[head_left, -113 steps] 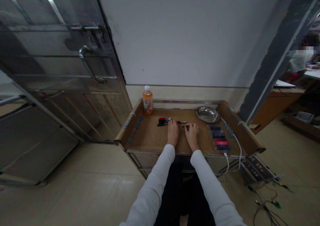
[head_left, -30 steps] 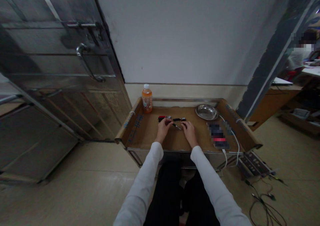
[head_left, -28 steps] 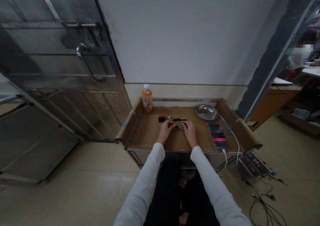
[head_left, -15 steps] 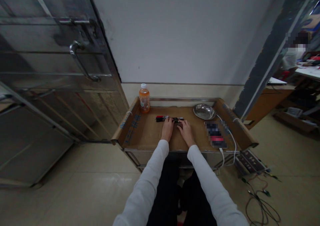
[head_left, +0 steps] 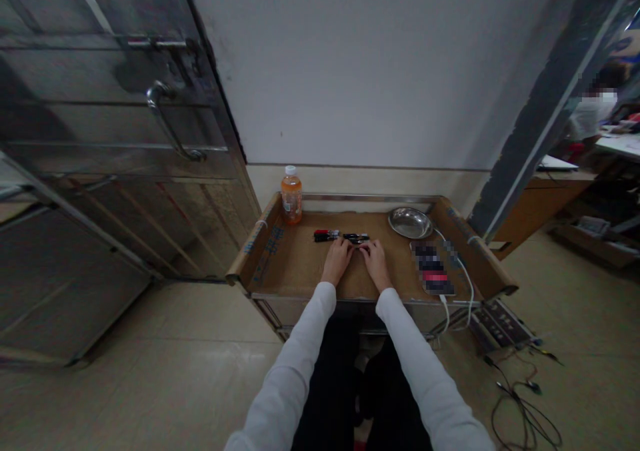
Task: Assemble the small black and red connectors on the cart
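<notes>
1. left hand (head_left: 339,260): over the middle of the cardboard-lined cart top (head_left: 295,271), fingers curled in; i can't tell whether they pinch anything.
2. right hand (head_left: 374,262): just beside it, fingers bent, fingertips close to the left hand's; its grip can't be made out either.
3. pens (head_left: 326,236), red and black: lying just beyond the hands, toward the back edge.
4. bottle of orange liquid (head_left: 291,201): upright by the back left corner.
5. round metal dish (head_left: 411,223): near the back right corner.
6. phone (head_left: 433,268): toward the front right corner, white cable (head_left: 471,284) attached.
</notes>
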A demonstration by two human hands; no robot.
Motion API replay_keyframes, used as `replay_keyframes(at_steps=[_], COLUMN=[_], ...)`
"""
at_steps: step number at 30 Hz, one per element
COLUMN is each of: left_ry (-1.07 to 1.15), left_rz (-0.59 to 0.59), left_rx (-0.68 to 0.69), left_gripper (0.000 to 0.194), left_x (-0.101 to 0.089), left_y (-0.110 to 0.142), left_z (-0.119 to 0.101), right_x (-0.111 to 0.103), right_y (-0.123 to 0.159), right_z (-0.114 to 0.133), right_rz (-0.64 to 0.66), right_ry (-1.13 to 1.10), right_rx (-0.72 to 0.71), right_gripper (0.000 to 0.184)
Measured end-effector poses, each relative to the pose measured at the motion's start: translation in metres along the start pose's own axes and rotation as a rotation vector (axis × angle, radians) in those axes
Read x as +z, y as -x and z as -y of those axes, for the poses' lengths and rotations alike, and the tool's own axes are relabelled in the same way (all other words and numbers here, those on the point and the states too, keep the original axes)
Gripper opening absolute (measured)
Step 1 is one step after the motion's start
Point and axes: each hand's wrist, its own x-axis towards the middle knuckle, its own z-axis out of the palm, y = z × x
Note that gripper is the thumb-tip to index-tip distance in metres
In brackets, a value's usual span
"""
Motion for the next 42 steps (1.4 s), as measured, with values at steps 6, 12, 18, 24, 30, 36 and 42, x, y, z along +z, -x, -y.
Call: replay_keyframes(at_steps=[6, 12, 18, 24, 30, 36, 42], left_ry=[-0.039, -0.092, -0.149, -0.221, -0.268, -0.313, -0.155], left_rz=[-0.030, 0.002, -0.076, -0.317, -0.349, -0.294, -0.275], left_rx=[-0.055, -0.047, -0.096, -0.372, -0.449, -0.523, -0.440], left_gripper=[0.009, 0.010, 0.018, 0.028, 0.030, 0.030, 0.029], left_x=[0.003, 0.001, -0.002, -0.003, -0.006, -0.015, -0.015], left_y=[-0.004, -0.004, -0.003, 0.004, 0.009, 0.012, 0.010], left_z=[-0.001, -0.003, -0.007, -0.006, -0.008, -0.012, -0.009], right_x=[0.000, 0.001, 0.005, 0.003, 0.000, -0.004, -0.009], right_y=[-0.003, -0.002, -0.002, -0.002, -0.001, 0.004, 0.004], right_z=[0.000, -0.001, -0.004, -0.003, 0.001, 0.015, 0.030], right_rz=[-0.073, -0.051, -0.047, -0.037, -0.022, 0.119, 0.065], right_ry=[0.012, 0.068, 0.102, 0.104, 0.134, 0.301, 0.272], right_rx=[0.032, 0.018, 0.038, 0.051, 0.046, -0.102, -0.107], right_gripper=[0.021, 0.021, 0.024, 0.024, 0.025, 0.029, 0.046])
